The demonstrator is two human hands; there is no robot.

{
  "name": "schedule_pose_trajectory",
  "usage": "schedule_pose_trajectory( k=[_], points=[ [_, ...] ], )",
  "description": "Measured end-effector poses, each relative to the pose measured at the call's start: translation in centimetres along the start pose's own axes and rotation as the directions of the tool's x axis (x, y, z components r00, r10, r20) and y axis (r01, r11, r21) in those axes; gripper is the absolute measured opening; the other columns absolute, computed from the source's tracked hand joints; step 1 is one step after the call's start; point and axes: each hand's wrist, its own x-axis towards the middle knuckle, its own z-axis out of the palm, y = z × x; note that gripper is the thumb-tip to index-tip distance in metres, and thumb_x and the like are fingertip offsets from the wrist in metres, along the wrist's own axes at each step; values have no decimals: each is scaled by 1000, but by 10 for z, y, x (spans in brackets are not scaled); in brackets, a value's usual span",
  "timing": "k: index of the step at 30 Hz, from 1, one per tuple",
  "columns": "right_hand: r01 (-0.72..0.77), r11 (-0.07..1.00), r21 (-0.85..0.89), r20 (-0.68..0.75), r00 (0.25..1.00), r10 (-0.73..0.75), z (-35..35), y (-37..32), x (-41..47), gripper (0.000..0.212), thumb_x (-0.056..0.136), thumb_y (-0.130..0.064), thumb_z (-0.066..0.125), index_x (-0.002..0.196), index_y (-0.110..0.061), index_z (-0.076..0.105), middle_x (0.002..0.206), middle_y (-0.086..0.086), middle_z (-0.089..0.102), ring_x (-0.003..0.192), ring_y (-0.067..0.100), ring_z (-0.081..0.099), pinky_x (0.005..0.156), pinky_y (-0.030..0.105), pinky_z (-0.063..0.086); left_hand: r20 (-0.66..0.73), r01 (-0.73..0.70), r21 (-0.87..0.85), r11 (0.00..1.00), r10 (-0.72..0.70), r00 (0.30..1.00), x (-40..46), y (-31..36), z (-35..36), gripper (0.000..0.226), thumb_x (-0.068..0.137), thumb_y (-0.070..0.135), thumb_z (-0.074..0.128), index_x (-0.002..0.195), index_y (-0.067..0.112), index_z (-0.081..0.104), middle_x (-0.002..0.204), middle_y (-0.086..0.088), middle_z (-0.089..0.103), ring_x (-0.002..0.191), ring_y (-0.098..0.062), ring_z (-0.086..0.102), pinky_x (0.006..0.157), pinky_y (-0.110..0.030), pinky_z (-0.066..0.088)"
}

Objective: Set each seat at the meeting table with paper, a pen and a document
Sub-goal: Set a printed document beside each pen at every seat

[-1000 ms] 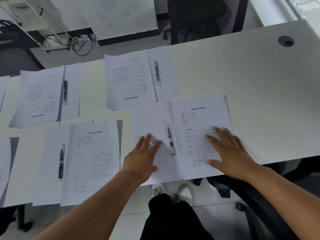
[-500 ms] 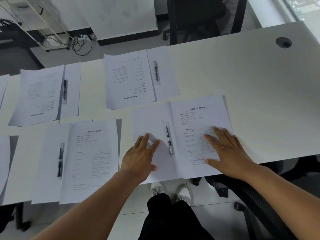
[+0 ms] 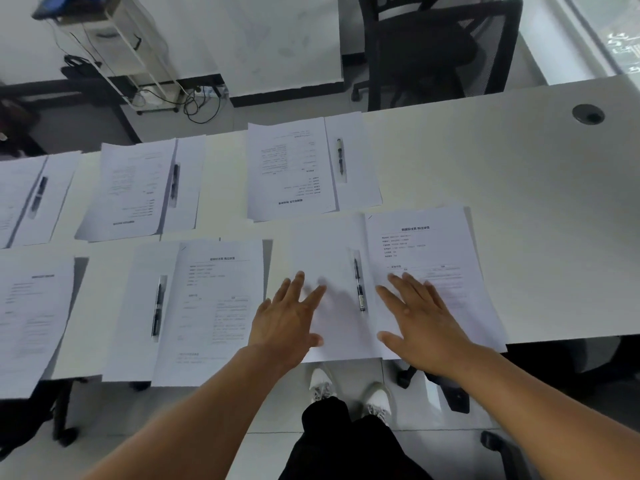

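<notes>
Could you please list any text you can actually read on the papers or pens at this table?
None can be read.
Printed document by the right hand: heading and body too blurred.
Neighbouring document: likewise blurred.
Far document: upside down, too small.
Pen: no readable marking.

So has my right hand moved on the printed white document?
Yes. The right hand has slid left across the printed white document, toward the black pen lying on the blank white paper.
</notes>
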Motion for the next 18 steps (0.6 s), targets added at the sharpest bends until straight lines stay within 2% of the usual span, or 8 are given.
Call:
schedule_pose_trajectory(
  k=[10,18],
  points=[
    [111,994,17,-48,993,-110,-17,-64,23,87,107,-58,46,172,-28,-2,180,2,-12,165,23,-17,134,46,-9,-32,93,-3,996,-93,995,-40,-55,-15,104,99,54,74,172,46,0,183,-2,-12,170,-28,-1,132,-56,29],
    [107,994,-20,-45,993,-108,-20,-129,45,87,107,-58,46,172,-27,-3,180,1,-13,165,24,-17,133,45,-9,-51,74,-35,997,-76,996,-48,-117,-14,102,99,57,71,172,46,0,183,-1,-13,170,-30,-1,132,-56,26]
  ],
)
